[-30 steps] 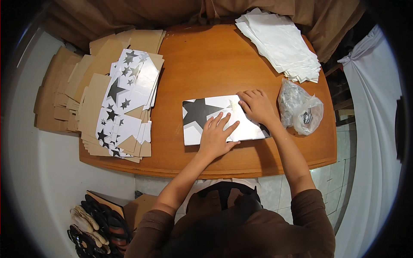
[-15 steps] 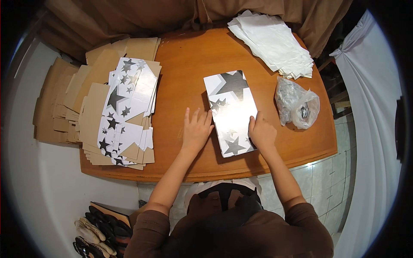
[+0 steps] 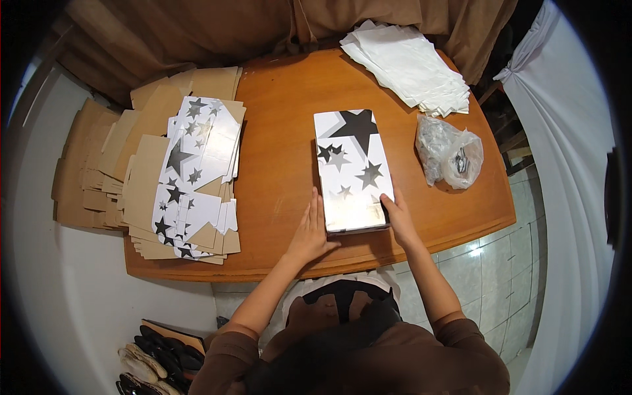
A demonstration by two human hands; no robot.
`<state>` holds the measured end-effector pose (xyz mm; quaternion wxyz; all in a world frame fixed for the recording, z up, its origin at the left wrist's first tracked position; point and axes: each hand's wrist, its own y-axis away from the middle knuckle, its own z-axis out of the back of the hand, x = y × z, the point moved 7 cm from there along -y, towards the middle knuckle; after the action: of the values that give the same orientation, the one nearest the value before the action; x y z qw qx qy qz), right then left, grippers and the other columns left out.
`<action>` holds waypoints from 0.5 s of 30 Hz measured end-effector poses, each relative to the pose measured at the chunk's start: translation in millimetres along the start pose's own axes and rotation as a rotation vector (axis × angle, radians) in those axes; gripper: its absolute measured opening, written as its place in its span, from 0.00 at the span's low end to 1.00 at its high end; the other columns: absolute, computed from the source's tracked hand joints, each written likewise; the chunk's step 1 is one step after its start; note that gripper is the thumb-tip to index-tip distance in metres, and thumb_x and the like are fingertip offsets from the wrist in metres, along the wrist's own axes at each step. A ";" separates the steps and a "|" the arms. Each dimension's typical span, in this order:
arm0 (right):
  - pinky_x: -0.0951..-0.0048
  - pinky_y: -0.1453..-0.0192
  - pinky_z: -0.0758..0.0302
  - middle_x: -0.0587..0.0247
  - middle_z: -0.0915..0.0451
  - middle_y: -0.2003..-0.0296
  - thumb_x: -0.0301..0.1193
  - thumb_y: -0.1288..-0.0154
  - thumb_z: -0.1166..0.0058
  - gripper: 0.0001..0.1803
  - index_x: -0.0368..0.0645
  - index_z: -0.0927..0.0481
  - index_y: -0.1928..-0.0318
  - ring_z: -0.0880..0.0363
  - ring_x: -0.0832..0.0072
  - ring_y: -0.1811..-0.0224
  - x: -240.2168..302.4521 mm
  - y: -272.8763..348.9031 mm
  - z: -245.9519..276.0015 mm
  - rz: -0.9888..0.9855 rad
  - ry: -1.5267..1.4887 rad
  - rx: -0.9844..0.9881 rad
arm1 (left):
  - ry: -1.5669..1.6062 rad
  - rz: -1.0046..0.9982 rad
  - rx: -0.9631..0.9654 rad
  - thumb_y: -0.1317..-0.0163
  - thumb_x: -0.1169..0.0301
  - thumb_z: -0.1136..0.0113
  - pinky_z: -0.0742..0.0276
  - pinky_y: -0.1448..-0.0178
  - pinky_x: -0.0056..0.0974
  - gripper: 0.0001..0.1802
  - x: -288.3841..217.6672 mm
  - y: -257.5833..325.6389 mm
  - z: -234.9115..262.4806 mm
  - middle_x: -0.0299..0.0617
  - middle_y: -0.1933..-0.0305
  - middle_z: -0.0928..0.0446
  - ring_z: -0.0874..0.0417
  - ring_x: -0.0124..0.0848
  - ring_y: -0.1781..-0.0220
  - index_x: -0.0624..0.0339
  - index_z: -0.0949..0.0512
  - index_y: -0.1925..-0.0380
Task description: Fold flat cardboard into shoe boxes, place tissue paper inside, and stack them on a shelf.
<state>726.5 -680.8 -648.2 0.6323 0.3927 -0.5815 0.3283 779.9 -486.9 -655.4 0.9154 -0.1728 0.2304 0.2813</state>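
Observation:
A closed cardboard box (image 3: 345, 174), white with black and grey stars, stands at the middle of the table between my hands. My left hand (image 3: 311, 230) lies along its near left side, fingers straight and together, thumb by the front edge. On the right side, my right hand (image 3: 401, 220) grips the box with its thumb over the top edge, its other fingers partly hidden by the side. To the left lies a stack of flat star-printed cardboard blanks (image 3: 217, 141), some showing their plain brown side.
White paper sheets (image 3: 408, 66) are piled at the far right. Nearer on the table (image 3: 276, 131) sits a clear plastic bag (image 3: 464, 158) with small items inside. Several shoes (image 3: 155, 355) lie on the floor at the lower left. Brown curtains hang behind the table.
The box has turned slightly and stands straighter. My left hand has come nearer me, against its side. My right hand has shifted from pointing on the top edge to holding the side.

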 end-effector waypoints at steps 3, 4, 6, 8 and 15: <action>0.72 0.30 0.49 0.49 0.43 0.33 0.30 0.32 0.55 0.31 0.33 0.46 0.33 0.46 0.66 0.31 31.8 -2.3 1.0 0.033 -0.122 0.006 | 0.056 -0.044 -0.033 0.67 0.62 0.21 0.38 0.33 0.47 0.76 -7.7 -17.7 25.5 0.69 0.29 0.73 0.51 0.67 0.31 0.68 0.75 0.33; 0.72 0.30 0.48 0.50 0.43 0.33 0.28 0.32 0.55 0.31 0.33 0.46 0.32 0.45 0.68 0.31 44.2 -2.3 2.5 0.085 -0.137 0.016 | 0.053 -0.045 -0.037 0.67 0.62 0.21 0.38 0.33 0.47 0.76 -7.0 -19.2 26.0 0.69 0.29 0.73 0.51 0.67 0.31 0.68 0.75 0.33; 0.72 0.31 0.46 0.51 0.40 0.35 0.28 0.33 0.54 0.30 0.34 0.44 0.33 0.42 0.69 0.33 66.3 -0.6 4.7 0.146 -0.168 0.019 | 0.056 -0.221 -0.167 0.67 0.63 0.22 0.37 0.34 0.50 0.75 -18.1 -19.0 35.8 0.67 0.28 0.70 0.50 0.67 0.31 0.61 0.74 0.32; 0.71 0.33 0.43 0.52 0.38 0.36 0.28 0.33 0.53 0.29 0.34 0.42 0.34 0.39 0.69 0.35 79.8 -2.8 6.6 0.122 -0.207 0.071 | 0.007 -0.385 -0.242 0.66 0.63 0.22 0.35 0.35 0.51 0.73 -30.7 -18.4 41.7 0.65 0.28 0.70 0.46 0.67 0.33 0.54 0.70 0.30; 0.59 0.35 0.41 0.48 0.33 0.43 0.36 0.39 0.45 0.27 0.40 0.32 0.41 0.38 0.55 0.37 131.4 11.2 14.9 0.659 0.619 0.006 | -0.255 -0.318 -0.427 0.66 0.69 0.27 0.46 0.30 0.57 0.63 -72.6 -26.1 56.7 0.53 0.29 0.56 0.51 0.58 0.28 0.47 0.57 0.30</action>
<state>723.8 -694.1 -516.1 0.6370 0.0719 -0.4579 0.6159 760.4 -513.7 -565.6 0.9125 -0.3587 0.0190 0.1958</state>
